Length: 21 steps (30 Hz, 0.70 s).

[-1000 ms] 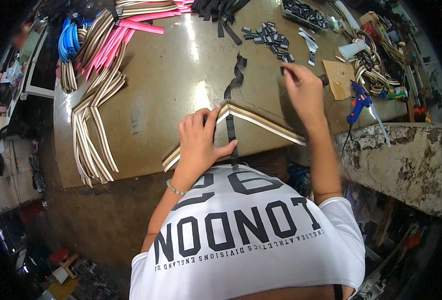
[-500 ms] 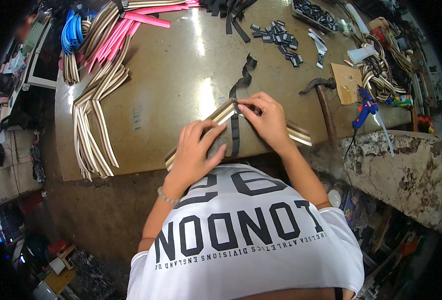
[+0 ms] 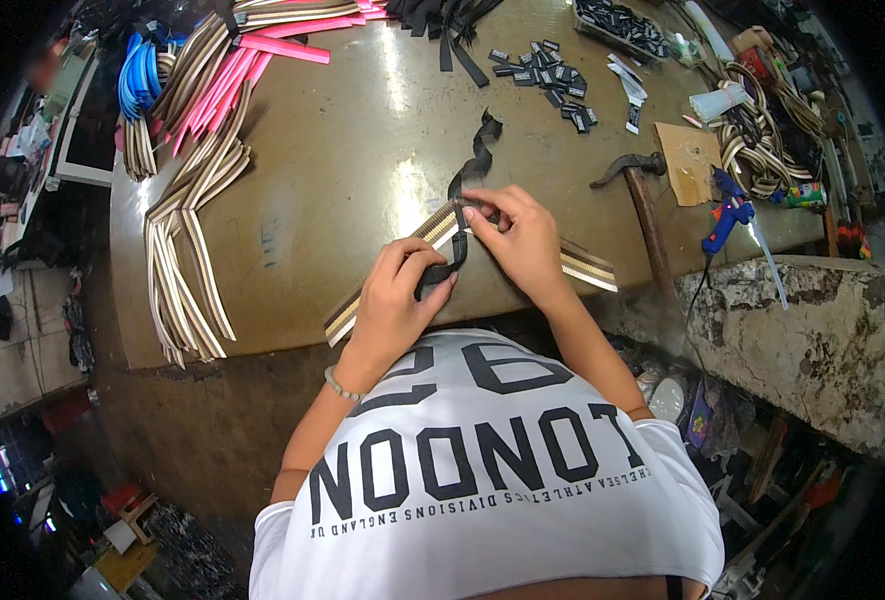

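Note:
A striped brown, tan and white strap [image 3: 588,266] lies bent at the table's near edge, its peak between my hands and its two ends sloping down to either side. A thin black ribbon [image 3: 475,163] crosses the strap at that peak, one crinkled end trailing away up the table. My right hand [image 3: 518,238] pinches ribbon and strap together at the bend. Lower and to the left, my left hand [image 3: 399,290] is closed on the near length of the ribbon, which curves between its thumb and fingers. My fingers hide part of the crossing.
A hammer [image 3: 645,215] lies right of my hands, near a brown cardboard piece [image 3: 689,160] and a blue glue gun [image 3: 730,212]. Small black labels [image 3: 552,78] are scattered at the back. Striped straps [image 3: 187,235], pink strips [image 3: 227,92] and blue bands [image 3: 140,75] pile up at left.
My left hand has taken hold of the near end of the black ribbon, which hung straight before and now bends left toward it. My right hand stays at the bend, slightly shifted.

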Motion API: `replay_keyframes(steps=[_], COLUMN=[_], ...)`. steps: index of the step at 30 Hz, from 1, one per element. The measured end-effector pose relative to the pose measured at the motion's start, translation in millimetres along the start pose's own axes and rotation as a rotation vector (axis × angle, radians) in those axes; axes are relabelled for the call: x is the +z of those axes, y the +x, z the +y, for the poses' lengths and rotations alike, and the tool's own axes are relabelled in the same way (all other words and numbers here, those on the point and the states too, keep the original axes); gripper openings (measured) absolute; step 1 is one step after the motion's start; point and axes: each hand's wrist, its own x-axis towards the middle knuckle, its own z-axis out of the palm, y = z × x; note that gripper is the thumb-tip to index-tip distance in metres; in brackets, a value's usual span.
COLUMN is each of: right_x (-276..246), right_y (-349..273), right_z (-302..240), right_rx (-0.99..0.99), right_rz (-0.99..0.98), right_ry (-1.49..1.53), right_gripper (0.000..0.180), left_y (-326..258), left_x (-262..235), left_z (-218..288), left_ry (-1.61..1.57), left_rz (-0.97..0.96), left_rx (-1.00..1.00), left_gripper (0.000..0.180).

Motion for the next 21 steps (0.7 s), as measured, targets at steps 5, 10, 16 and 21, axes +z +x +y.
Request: replay_keyframes(steps=[5,10,16,21], right_x=[-4,-4,-5,-3], right_y=[1,0,0,0], right_z=[3,2,2,5], right_rx=[0.004,0.024,0.016,0.006], right_rz=[-0.067,-0.075,-0.072,-0.073], right_ry=[0.013,-0.003,0.006,0.010], right_gripper=[0.022,0.019,0.017,0.016], left_y=[10,24,35,40], left_x=[6,13,10,11], left_z=[-5,-8,-7,-5], left_ry=[0.062,0.019,-0.056,-0.080], left_rz=[0.055,0.112,0.069,0.049], left_rx=[0.054,-0.062,-0.136,-0.195], left_gripper=[0.028,0.030,0.021,0.017])
